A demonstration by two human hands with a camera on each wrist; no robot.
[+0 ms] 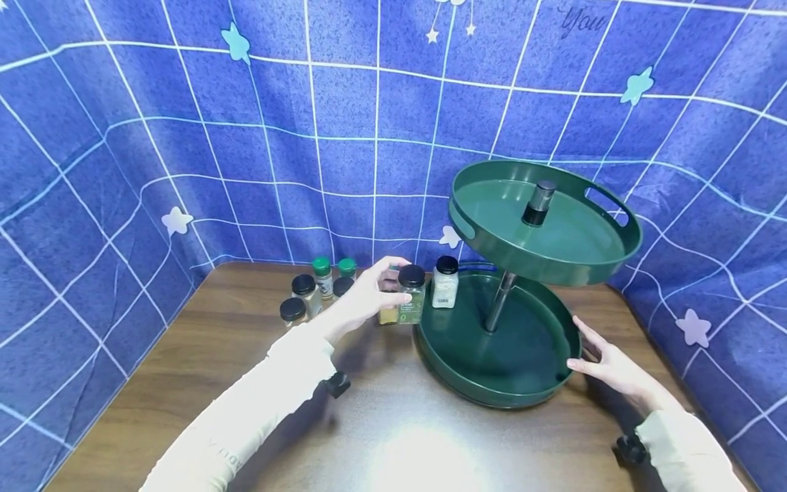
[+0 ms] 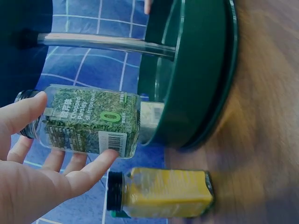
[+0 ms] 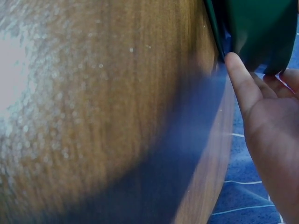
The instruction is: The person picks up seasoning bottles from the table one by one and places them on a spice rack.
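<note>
Left wrist view, fingers: the left hand's (image 2: 42, 186) thumb and fingers curl round a parsley jar (image 2: 93, 121), high up near its lid (image 1: 411, 275); the spread is narrowed to the jar's width
Parsley jar: upright, seemingly raised off the tabletop (image 1: 203, 369), just outside the lower tray's (image 1: 522, 362) left rim
Right hand (image 1: 617, 372): fingers parted, touching the lower tray's right wall; whether they press is hard to tell
Nearby jars: a yellow jar (image 2: 163, 192) stands on the tabletop beside the parsley; a white jar (image 1: 445, 290) stands inside the lower tray
Upper tray (image 1: 572, 232): overhangs the lower one, tilted in the head view
Risks: a low lift could catch the jar's base on the rim; a high one could knock its lid against the upper tray; a high grip might let the base swing into the white jar
</note>
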